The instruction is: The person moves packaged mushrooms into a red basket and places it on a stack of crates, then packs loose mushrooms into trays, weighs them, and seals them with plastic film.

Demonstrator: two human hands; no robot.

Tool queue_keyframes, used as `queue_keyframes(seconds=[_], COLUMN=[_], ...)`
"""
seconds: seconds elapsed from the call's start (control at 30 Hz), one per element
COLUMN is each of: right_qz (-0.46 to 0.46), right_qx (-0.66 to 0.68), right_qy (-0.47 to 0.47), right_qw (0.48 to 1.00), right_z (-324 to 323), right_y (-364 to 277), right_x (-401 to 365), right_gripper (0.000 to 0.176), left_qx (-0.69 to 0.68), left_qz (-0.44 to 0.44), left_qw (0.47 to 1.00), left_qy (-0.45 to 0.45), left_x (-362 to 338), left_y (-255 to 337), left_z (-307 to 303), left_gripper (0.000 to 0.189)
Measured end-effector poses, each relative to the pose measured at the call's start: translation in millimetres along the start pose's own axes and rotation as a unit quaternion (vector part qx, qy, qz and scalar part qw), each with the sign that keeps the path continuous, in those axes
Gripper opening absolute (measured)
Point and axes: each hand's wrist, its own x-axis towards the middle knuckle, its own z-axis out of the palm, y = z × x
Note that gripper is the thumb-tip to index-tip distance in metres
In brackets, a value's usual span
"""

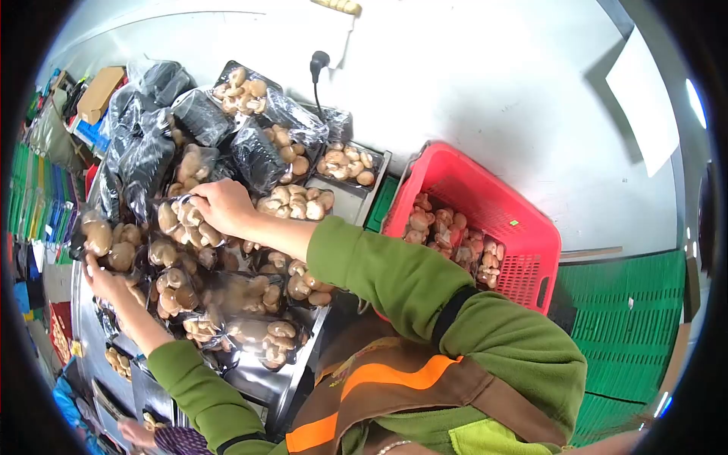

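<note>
Several film-wrapped black trays of brown mushrooms are heaped on a metal table. My right hand [226,206] is closed on the upper edge of one mushroom pack [182,223], its fingertips partly behind the film. At the left edge of the heap, my left hand [108,283] grips the side of another mushroom pack [115,244]; part of its grasp is hidden by the pack. More packs lie beneath and between both hands, among them a pack [174,293] with its mushrooms facing me.
A red plastic crate [485,189] holding mushroom packs stands on the right. Green crates [629,326] are stacked beyond it. A black plug [319,62] hangs by the white wall behind the heap. Another person's hand [138,434] is at the lower left, near a mushroom pack [118,362].
</note>
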Motion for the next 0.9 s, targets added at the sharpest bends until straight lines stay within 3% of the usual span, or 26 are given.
queue_keyframes(seconds=[0.07,0.2,0.23,0.27,0.3,0.33,0.37,0.4,0.5,0.53,0.67,0.77,0.8,0.83,0.87,0.9], right_qz=[-0.036,-0.020,0.156,0.189,0.212,0.210,0.193,0.263,0.300,0.347,0.348,0.353,0.338,0.375,0.403,0.404], right_qx=[0.002,0.121,0.264,0.298,0.338,0.460,0.502,0.529,0.474,0.405,0.391,0.393,0.210,0.270,0.326,0.329], right_qy=[0.000,0.028,-0.028,-0.010,0.004,0.018,0.052,0.106,0.280,0.315,0.433,0.460,0.382,0.423,0.469,0.470], right_qw=[0.999,0.992,0.951,0.935,0.917,0.863,0.842,0.800,0.779,0.785,0.734,0.714,0.834,0.780,0.715,0.713], right_z=[-30,-110,-155,-187,-213,-233,-265,-291,-344,-361,-392,-397,-393,-386,-379,-375], right_y=[-14,28,20,37,57,81,61,58,81,81,139,205,246,243,237,238], right_x=[0,-43,-74,-108,-144,-188,-220,-255,-355,-383,-477,-525,-547,-529,-510,-505], right_gripper=[0.015,0.024,0.027,0.029,0.033,0.041,0.044,0.045,0.052,0.051,0.044,0.044,0.045,0.045,0.046,0.046], left_qx=[0.036,0.057,0.054,0.044,0.028,0.010,-0.011,-0.031,-0.080,-0.092,-0.113,-0.096,-0.115,-0.132,-0.153,-0.125], left_qz=[0.039,0.132,0.140,0.137,0.115,0.079,0.031,-0.022,-0.199,-0.270,-0.475,-0.555,-0.571,-0.584,-0.586,-0.580], left_qw=[0.998,0.984,0.978,0.972,0.966,0.960,0.952,0.942,0.882,0.848,0.680,0.594,0.528,0.458,0.424,0.495], left_qy=[0.032,-0.104,-0.148,-0.188,-0.229,-0.269,-0.304,-0.335,-0.419,-0.446,-0.547,-0.574,-0.618,-0.657,-0.673,-0.635], left_x=[-22,-88,-114,-140,-161,-180,-195,-208,-240,-251,-290,-380,-418,-443,-448,-472], left_y=[33,55,55,58,56,52,48,42,16,3,-43,-26,-11,-3,-29,-26], left_z=[-1,-4,0,2,4,5,4,3,5,11,41,67,74,78,79,79], left_gripper=[0.048,0.049,0.050,0.050,0.050,0.051,0.051,0.052,0.053,0.053,0.055,0.043,0.045,0.047,0.047,0.046])
